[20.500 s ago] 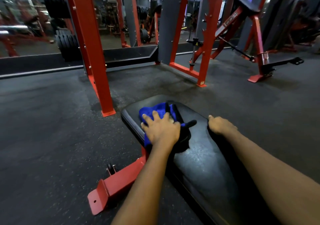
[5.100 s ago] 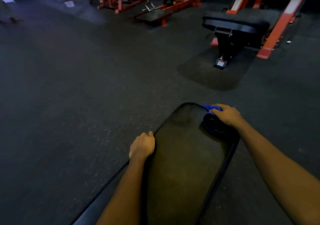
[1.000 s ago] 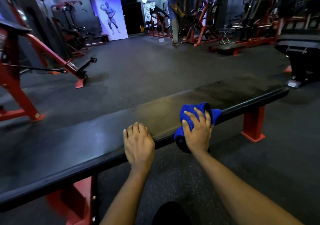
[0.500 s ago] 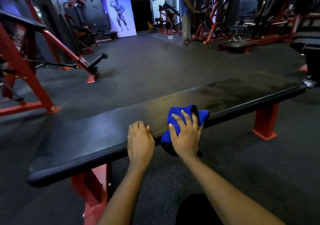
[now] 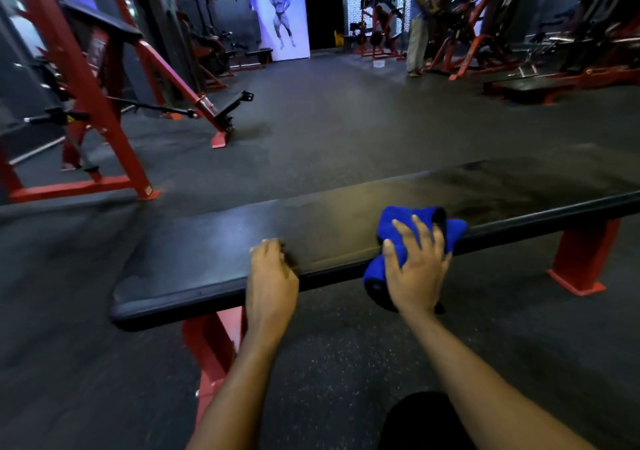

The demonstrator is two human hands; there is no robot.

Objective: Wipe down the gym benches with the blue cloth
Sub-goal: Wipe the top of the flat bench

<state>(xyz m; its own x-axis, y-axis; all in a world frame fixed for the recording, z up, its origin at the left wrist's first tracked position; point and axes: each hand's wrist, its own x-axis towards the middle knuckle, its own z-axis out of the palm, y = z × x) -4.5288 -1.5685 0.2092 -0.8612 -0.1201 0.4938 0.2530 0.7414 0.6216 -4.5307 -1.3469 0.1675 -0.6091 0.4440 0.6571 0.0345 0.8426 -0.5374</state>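
Note:
A long flat gym bench [image 5: 214,242] with a black pad and red legs runs across the view in front of me. The blue cloth [image 5: 412,221] is bunched over the pad's near edge, right of the middle. My right hand [image 5: 415,269] presses on the cloth with spread fingers, covering its lower part. My left hand [image 5: 272,276] rests on the near edge of the pad, fingers laid over the top, holding nothing.
A red machine frame [image 5: 86,103] stands at the left beyond the bench. A second low bench [image 5: 533,86] sits far right. A person [image 5: 417,24] stands at the back by more red machines. Dark rubber floor [image 5: 329,131] lies between.
My right hand and the cloth slid left along the bench's near edge, closing on my left hand. My view shifted so the bench's left end shows.

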